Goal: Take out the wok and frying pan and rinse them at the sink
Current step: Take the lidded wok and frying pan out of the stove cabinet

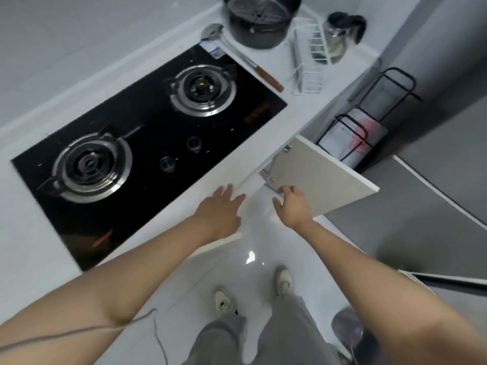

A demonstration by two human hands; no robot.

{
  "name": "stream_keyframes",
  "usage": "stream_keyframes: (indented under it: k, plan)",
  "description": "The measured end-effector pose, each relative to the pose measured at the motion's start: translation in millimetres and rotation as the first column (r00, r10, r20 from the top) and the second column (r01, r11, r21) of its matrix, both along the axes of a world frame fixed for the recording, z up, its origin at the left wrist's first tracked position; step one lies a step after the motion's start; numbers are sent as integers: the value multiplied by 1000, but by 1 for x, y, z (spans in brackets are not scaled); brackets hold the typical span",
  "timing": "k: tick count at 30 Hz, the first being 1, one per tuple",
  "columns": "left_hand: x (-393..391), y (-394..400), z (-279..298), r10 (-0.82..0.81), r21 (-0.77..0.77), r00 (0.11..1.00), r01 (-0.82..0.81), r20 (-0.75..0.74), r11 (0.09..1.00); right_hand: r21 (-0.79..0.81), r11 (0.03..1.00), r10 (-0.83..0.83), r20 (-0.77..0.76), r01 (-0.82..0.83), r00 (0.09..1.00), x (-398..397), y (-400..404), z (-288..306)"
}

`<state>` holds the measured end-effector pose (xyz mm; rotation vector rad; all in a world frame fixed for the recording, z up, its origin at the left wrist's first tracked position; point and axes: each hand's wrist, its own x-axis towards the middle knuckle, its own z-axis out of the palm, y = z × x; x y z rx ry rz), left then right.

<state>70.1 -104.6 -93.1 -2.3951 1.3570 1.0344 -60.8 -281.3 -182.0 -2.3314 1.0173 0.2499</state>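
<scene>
- Reaching toward the cupboard, the right hand [291,206] curls its fingers round the inner edge of the open cabinet door [324,175], near the lower hinge; its grip is closed on that edge.
- The left hand [220,212] lies just beside it with fingers spread and straight, over the front edge of the worktop [295,119]; whether it touches the edge cannot be told.
- The cabinet door stands swung outward below the worktop, its pale inner face turned up to the camera.
- No wok or frying pan shows; the cupboard's inside is hidden by the worktop.
- On the worktop a black two-burner gas hob [147,143] sits left of the hands.
- Behind the hob lie a metal ladle with a wooden handle [237,51], a dark pot holding a steamer insert [261,19], a white wire rack [311,59] and a steel kettle [340,32].
- A black wire-frame rack [369,122] stands on the floor beyond the door.
- The person's grey trousers and pale shoes [224,301] show on the glossy white floor [253,248].
</scene>
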Motion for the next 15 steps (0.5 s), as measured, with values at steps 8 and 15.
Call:
stream_keyframes:
  k: [8, 15]
  plan:
    - [35, -134, -30, 42, -23, 997, -40, 60, 999, -11, 996, -87, 56, 88, 995, -17, -129, -19]
    - [36, -189, -23, 144, 277, 989, -134, -16, 951, -63, 996, -72, -84, 67, 994, -13, -241, -42]
